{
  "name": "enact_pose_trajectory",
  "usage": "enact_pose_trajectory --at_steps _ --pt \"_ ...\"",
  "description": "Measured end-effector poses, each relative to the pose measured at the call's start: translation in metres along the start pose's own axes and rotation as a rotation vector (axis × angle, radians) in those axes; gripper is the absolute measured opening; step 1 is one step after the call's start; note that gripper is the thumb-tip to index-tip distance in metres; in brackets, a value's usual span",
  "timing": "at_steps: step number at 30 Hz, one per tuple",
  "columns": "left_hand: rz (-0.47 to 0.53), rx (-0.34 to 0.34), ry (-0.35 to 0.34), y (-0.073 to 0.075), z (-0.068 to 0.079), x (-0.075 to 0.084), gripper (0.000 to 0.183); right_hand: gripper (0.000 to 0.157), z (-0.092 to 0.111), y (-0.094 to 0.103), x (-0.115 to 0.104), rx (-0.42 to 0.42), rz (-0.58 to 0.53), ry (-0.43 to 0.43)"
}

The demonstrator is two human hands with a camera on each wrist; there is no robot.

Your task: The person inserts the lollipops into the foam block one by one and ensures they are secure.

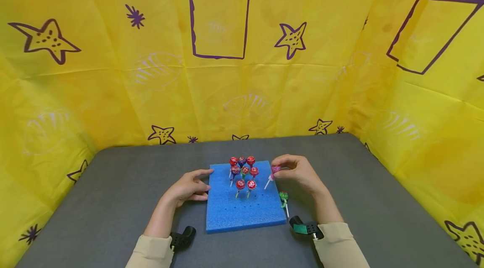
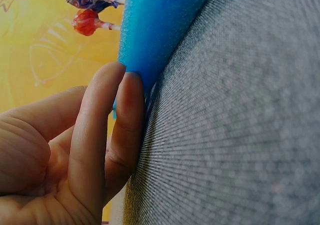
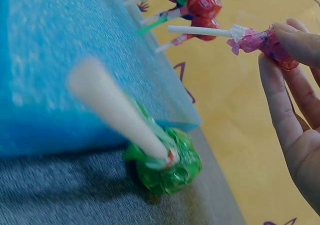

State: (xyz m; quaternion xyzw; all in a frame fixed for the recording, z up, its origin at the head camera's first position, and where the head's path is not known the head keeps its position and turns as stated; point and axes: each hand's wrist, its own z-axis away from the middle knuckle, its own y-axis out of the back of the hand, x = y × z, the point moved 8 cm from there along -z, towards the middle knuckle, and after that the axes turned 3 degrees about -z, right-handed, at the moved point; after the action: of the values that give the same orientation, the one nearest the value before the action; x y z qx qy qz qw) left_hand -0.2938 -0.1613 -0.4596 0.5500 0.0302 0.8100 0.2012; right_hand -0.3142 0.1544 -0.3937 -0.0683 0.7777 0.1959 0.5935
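Note:
My right hand [image 1: 302, 173] pinches a pink-wrapped lollipop [image 3: 255, 41] by its candy head, between thumb and fingers. Its white stick points down and to the left, over the right part of a blue foam board [image 1: 242, 217]. Along the board's left edge, the extended fingertips of my left hand [image 1: 189, 187] touch the foam. Several lollipops stand in the board in rows, among them a red one [image 1: 240, 184] at the front. A green-wrapped lollipop [image 3: 170, 170] lies beside the board's right edge, below my right hand.
Small holes [image 1: 235, 207] mark the front part of the board. The grey tabletop [image 1: 151, 167] surrounds it, and a yellow cloth wall [image 1: 211, 91] with drawn stars rises behind. Black wrist mounts [image 1: 183, 238] sit close to the table.

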Motion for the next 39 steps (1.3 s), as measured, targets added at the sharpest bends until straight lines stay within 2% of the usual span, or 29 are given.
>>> enact_pose_trajectory --at_steps 12,22,39 --pt "-0.001 -0.009 -0.002 0.0 0.001 0.0 0.059 0.025 -0.005 -0.019 -0.004 -0.062 -0.001 0.058" --pt "0.006 -0.011 -0.008 0.0 0.001 0.0 0.058 0.023 -0.007 -0.032 -0.001 -0.09 0.033 0.015" --pt "0.012 -0.01 -0.01 0.0 0.0 0.0 0.058 0.02 -0.007 -0.042 -0.001 -0.131 0.044 0.007"
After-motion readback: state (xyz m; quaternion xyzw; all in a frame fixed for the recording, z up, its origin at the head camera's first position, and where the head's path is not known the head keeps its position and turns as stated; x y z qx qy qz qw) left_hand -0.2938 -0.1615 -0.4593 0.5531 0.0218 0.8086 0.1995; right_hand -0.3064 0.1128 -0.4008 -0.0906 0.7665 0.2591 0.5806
